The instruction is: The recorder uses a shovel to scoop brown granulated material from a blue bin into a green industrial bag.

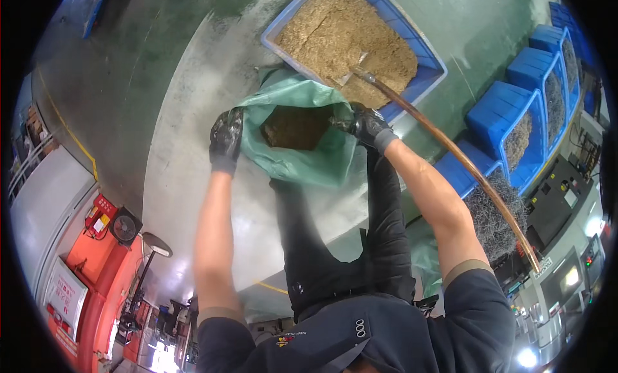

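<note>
Left hand (226, 138), right hand (368, 125) grip green bag (302, 160) mouth open

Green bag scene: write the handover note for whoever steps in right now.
Left hand, gloved, grips the left rim of the green bag.
Right hand, gloved, grips the right rim.
Bag is held open on the floor, partly filled with brown sawdust-like material.
Blue tub behind the bag holds more of it; a shovel rests in it.
Left: tub not emptied, bag not closed.
</note>
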A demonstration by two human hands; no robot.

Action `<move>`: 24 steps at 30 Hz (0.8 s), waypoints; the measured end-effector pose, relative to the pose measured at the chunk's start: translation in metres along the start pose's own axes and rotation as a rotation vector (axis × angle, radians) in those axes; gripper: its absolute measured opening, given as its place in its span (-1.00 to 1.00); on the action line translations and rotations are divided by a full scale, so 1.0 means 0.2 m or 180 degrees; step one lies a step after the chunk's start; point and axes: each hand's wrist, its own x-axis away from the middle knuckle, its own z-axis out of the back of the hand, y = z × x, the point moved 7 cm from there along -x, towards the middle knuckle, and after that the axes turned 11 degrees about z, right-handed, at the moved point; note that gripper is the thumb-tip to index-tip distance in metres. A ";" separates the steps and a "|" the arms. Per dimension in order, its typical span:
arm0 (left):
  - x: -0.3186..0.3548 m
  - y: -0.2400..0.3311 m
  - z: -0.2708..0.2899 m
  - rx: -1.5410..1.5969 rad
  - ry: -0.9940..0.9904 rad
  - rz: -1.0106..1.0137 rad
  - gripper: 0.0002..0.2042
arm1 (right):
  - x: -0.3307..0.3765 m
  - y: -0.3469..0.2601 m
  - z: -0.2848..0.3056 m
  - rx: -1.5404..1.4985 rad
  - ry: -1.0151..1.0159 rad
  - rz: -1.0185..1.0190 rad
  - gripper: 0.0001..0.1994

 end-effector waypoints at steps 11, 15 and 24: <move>0.46 0.11 0.30 0.4732 0.0089 0.2762 -0.56 | -0.04 1.15 0.22 0.0970 0.0011 -0.0979 -0.44; 0.77 0.39 0.28 0.5107 -0.0421 0.3560 -0.49 | -0.29 1.11 0.12 0.0856 -0.0108 -0.1098 -0.46; 0.67 0.72 -0.08 0.5070 -0.0261 0.3817 -0.58 | -0.55 1.53 -0.21 0.0995 -0.0703 -0.1701 -0.62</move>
